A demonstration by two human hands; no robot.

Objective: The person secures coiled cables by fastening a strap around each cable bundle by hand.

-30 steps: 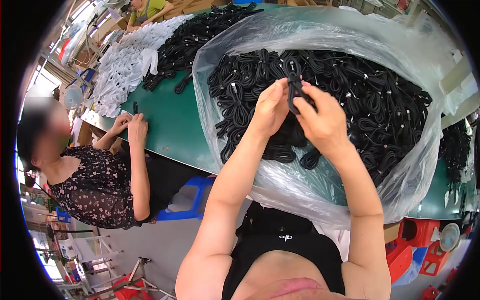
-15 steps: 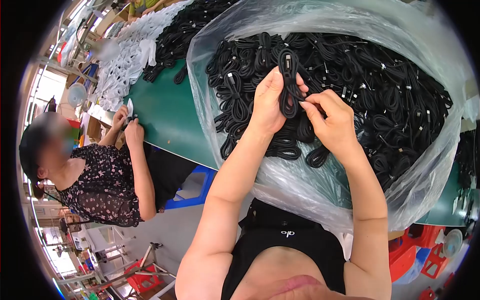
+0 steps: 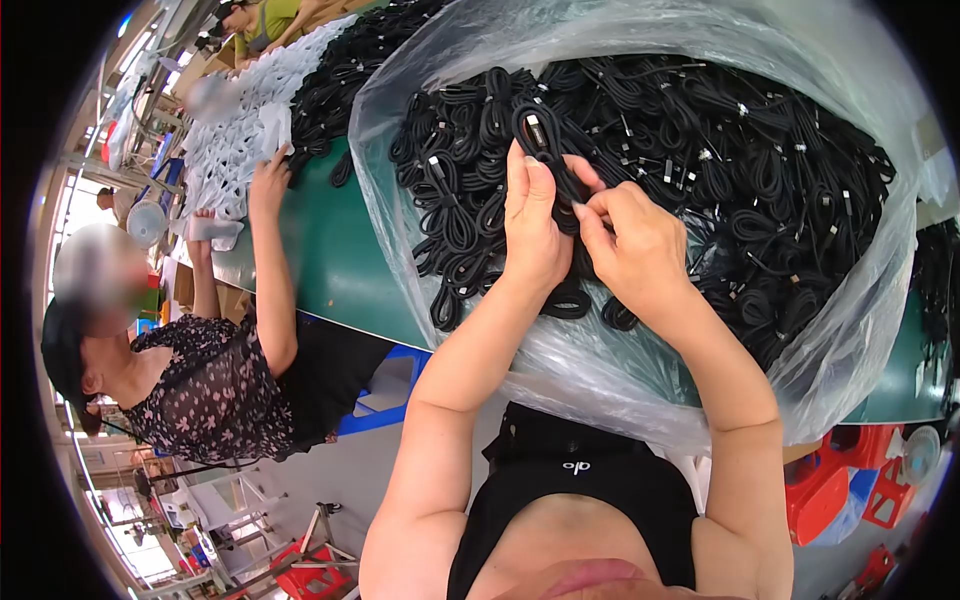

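Observation:
My left hand (image 3: 536,222) is closed round a coiled black cable (image 3: 560,165), tied into a long loop bundle. A light metal plug end (image 3: 533,122) shows near the top of the coil. My right hand (image 3: 637,240) pinches at the coil's lower right side with thumb and forefinger. Both hands are above a large clear plastic bag (image 3: 610,368) that lies open. Inside the bag, a heap of similar coiled black cables (image 3: 800,200) surrounds my hands, many with metal plug ends showing. My left fingers are partly hidden behind the coil.
The bag rests on a green table (image 3: 345,260). A co-worker (image 3: 215,390) sits at left, reaching toward white pouches (image 3: 225,150) and more black cables (image 3: 335,75). Another person (image 3: 265,25) is farther back. Red stools (image 3: 835,480) and a fan (image 3: 920,455) stand at right.
The coil and both my hands have shifted slightly left in view, and the coil tilts more to the left. The co-worker's hands have moved apart, one now reaching toward the pouches and cables.

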